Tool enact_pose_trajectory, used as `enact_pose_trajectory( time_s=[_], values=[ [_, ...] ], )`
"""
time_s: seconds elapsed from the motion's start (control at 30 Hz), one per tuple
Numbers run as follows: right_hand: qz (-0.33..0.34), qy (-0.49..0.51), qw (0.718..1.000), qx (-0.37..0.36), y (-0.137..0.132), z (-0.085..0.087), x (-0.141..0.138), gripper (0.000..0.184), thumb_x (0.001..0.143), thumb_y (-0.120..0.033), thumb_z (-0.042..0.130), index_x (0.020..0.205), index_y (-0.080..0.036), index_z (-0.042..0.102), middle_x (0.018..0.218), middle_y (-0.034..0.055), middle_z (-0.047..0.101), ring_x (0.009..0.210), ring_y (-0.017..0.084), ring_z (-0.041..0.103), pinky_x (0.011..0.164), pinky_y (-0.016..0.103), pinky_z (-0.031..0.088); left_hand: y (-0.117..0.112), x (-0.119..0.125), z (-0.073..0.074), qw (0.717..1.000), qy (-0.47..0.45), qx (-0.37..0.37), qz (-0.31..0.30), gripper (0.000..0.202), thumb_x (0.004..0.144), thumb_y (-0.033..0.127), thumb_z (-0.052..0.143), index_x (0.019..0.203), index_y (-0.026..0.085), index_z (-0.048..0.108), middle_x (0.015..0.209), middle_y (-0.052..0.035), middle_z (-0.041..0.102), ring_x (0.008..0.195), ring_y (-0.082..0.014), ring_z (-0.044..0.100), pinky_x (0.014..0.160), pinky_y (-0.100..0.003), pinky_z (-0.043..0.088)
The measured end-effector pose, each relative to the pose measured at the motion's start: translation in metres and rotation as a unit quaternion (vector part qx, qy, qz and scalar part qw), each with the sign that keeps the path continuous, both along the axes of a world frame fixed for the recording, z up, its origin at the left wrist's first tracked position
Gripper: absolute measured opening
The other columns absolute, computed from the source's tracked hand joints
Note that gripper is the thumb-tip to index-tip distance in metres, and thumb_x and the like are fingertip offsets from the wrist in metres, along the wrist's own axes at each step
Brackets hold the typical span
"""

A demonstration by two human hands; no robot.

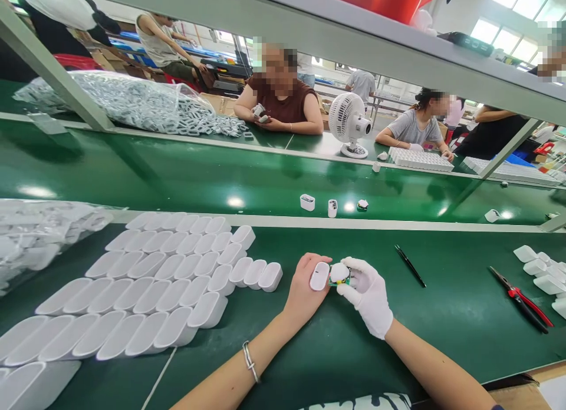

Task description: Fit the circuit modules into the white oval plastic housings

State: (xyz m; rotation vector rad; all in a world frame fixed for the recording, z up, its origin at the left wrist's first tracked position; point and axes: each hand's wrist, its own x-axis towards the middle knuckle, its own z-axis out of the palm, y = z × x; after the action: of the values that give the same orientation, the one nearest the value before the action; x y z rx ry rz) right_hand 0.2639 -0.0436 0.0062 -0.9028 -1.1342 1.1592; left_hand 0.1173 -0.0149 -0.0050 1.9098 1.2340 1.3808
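Over the green table [336, 351], your bare left hand [305, 286] pinches a white shell [319, 275], while your gloved right hand [368, 295] grips a small white part [339, 273] beside it. Rows of shells [145, 292] lie at left.

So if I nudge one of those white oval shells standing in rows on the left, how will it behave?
A white shell looks hollow and thin-walled, so probably light and stiff. Its glossy plastic may slide on the green mat. The rows lean together, so neighbours would likely topple too.
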Motion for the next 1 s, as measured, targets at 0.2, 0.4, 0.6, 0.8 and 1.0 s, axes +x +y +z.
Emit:
enact_pose_trajectory(
  time_s=[0.2,0.4,0.6,0.8,1.0],
  values=[
    [0.011,-0.097,0.987,0.129,-0.010,-0.002,-0.002,0.047,0.069,-0.017,0.072,0.112,-0.026,0.058,0.109,0.0063,0.058,0.096,0.018,0.060,0.074,0.029,0.057,0.001,-0.003,0.000,0.994,0.036,0.098,0.044,0.024,0.071,0.003,0.048,0.086,0.019,0.057,0.087,-0.0048,0.051,0.081,-0.0198,0.050,0.069,-0.031,0.044],
    [0.005,-0.203,0.957,0.208,-0.009,0.001,-0.001,0.050,0.072,-0.013,0.068,0.118,-0.029,0.054,0.111,0.0059,0.058,0.094,0.017,0.061,0.074,0.030,0.057,-0.001,-0.002,0.000,0.983,0.076,0.165,0.043,0.017,0.077,0.007,0.052,0.087,0.019,0.059,0.086,-0.0049,0.051,0.082,-0.0200,0.049,0.068,-0.030,0.043],
    [-0.071,-0.312,0.897,0.304,-0.010,0.013,-0.004,0.052,0.074,-0.010,0.065,0.121,-0.029,0.052,0.106,0.0053,0.063,0.095,0.018,0.061,0.082,0.034,0.053,-0.002,-0.004,0.001,0.971,0.105,0.205,0.058,0.017,0.080,0.007,0.053,0.090,0.018,0.061,0.088,-0.0063,0.051,0.084,-0.0207,0.047,0.070,-0.031,0.043],
    [-0.076,-0.317,0.903,0.279,-0.012,0.011,-0.009,0.043,0.075,-0.016,0.065,0.115,-0.030,0.057,0.101,0.0045,0.065,0.094,0.019,0.061,0.083,0.036,0.051,-0.002,-0.004,0.001,0.970,0.113,0.211,0.042,0.022,0.082,0.006,0.049,0.094,0.019,0.062,0.088,-0.0064,0.051,0.086,-0.0210,0.047,0.072,-0.032,0.044],
    [0.102,-0.090,0.990,-0.028,-0.001,0.011,0.002,0.066,0.075,-0.040,0.067,0.133,-0.026,0.040,0.125,0.0093,0.051,0.102,0.020,0.056,0.087,0.039,0.049,-0.003,-0.003,0.001,0.983,0.089,0.161,-0.014,0.037,0.079,0.006,0.049,0.112,0.021,0.058,0.104,-0.0084,0.048,0.094,-0.0211,0.048,0.076,-0.033,0.048]
  ],
)
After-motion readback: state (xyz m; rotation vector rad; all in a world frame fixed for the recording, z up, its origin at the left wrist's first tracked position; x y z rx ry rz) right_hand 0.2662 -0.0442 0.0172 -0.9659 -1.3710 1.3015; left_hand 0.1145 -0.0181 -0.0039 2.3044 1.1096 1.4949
